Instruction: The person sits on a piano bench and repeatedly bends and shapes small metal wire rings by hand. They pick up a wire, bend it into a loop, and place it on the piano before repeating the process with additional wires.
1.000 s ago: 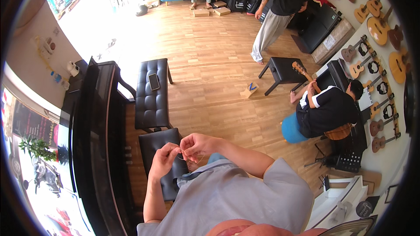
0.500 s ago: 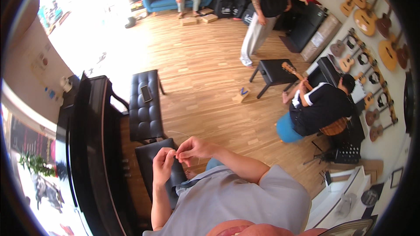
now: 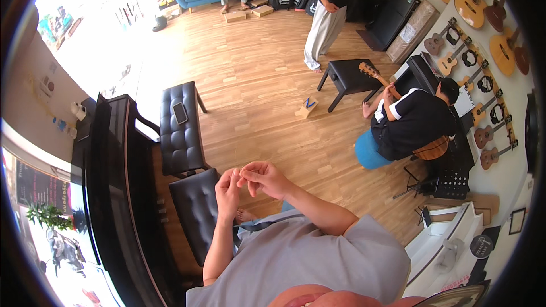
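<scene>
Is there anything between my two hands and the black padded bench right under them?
Nothing visible. The left hand and right hand meet fingertip to fingertip in the air above the near black bench, with only open space between. Whether the fingers pinch anything is too small to tell.

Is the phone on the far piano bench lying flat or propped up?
Flat: the phone lies face up on the tufted black bench, its whole dark face showing.
</scene>
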Demonstrator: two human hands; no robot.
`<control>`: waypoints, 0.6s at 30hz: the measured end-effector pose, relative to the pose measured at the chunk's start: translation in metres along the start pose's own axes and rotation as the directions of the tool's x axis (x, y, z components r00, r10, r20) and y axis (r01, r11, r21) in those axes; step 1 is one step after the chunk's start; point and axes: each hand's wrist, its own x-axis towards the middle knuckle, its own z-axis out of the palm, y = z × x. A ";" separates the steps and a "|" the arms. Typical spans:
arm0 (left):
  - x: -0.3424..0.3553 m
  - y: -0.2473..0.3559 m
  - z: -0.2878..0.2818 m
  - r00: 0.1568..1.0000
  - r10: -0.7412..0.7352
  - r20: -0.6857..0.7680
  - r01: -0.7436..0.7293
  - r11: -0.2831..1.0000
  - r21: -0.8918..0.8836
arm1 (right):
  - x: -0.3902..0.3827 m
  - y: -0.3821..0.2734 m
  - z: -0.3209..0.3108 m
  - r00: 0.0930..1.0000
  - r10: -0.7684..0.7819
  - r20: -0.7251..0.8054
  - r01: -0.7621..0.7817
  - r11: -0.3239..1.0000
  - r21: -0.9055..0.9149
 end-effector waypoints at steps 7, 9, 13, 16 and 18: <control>-0.046 -0.033 0.143 0.969 0.029 0.245 -0.168 0.806 0.568 | -0.115 -0.056 -0.081 0.951 -0.264 -0.161 0.097 0.749 -0.655; -0.057 -0.055 0.180 0.916 0.115 0.383 -0.350 0.697 0.627 | -0.158 -0.069 -0.113 0.943 -0.268 -0.199 0.033 0.668 -0.744; -0.073 -0.080 0.248 0.811 0.127 0.571 -0.555 0.475 0.683 | -0.229 -0.091 -0.177 0.913 -0.363 -0.187 -0.046 0.364 -0.930; -0.084 -0.085 0.281 0.756 0.087 0.648 -0.617 0.423 0.663 | -0.265 -0.105 -0.203 0.925 -0.335 -0.182 -0.120 0.197 -0.973; -0.087 -0.084 0.291 0.725 0.050 0.687 -0.642 0.408 0.649 | -0.283 -0.114 -0.214 0.947 -0.251 -0.201 -0.159 0.179 -0.971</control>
